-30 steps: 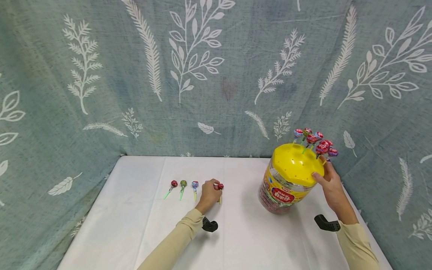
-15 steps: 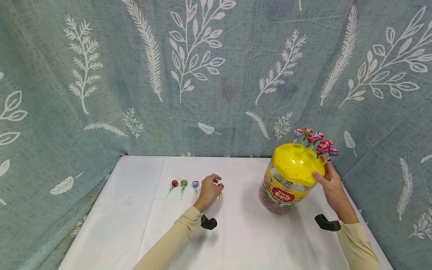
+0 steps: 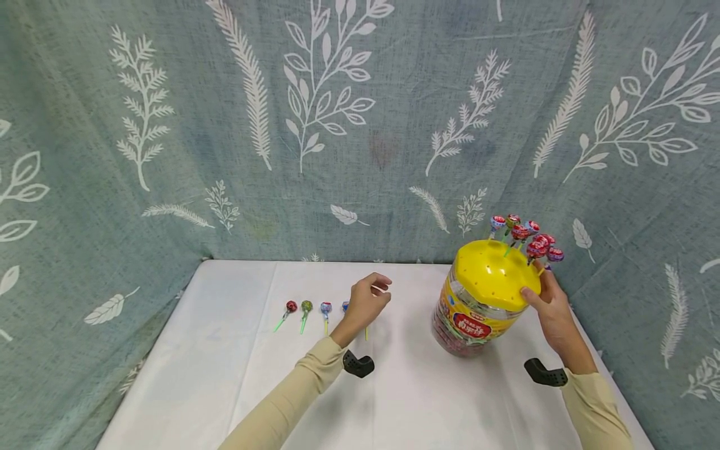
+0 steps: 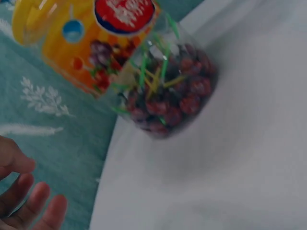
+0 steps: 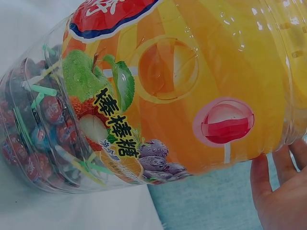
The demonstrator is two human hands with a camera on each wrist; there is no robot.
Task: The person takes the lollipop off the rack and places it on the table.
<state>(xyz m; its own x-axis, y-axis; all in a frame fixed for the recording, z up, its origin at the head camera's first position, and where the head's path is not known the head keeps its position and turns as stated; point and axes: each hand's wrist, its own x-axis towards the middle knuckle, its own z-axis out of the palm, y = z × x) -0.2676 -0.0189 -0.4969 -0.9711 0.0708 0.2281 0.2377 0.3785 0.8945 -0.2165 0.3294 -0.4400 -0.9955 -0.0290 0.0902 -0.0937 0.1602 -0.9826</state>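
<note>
My left hand (image 3: 367,303) is raised over the row of lollipops, its fingers loosely bent and nothing between them. In the left wrist view its fingertips (image 4: 56,208) are apart from the jar. Below it on the table lie a blue lollipop (image 3: 345,305), partly covered, and a yellow stick (image 3: 367,334) whose candy head is hidden. My right hand (image 3: 554,312) grips the far right rim of a clear plastic lollipop jar (image 3: 472,325), thumb at the edge of its yellow lid (image 3: 484,272). Several lollipops (image 3: 537,249) stand in the lid's holes.
Left of my left hand, a red lollipop (image 3: 290,306), a green lollipop (image 3: 306,305) and another blue lollipop (image 3: 326,307) lie in a row on the white tabletop (image 3: 236,375). A leaf-patterned curtain (image 3: 371,156) encloses the table's back and sides.
My left hand has let go of the red lollipop at the row's right end and moved up and right, uncovering a blue one. My right hand stays on the jar.
</note>
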